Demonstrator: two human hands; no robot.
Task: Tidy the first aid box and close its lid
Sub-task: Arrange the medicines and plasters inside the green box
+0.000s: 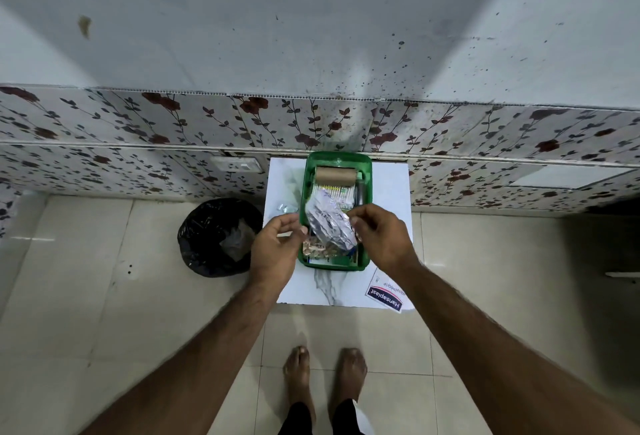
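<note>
Both hands — left hand (pixel 277 244), right hand (pixel 379 237) — pinch a light, crinkly foil strip (pixel 329 223) by its edges over the first aid box (pixel 366 171).

Views supplied: one, head-worn, wide-angle.
Vantage: the scene is viewed from standing height, above the forearms and bare feet (pixel 323 379).
Direction: the lens is aimed forward and steeply down, toward a wall (pixel 311 18).
Framing: the small white table (pixel 391 188) is centred, at arm's reach.
Distortion: straight edges are bowed near the frame borders.
Shared coverage: not applicable; one view only.
</note>
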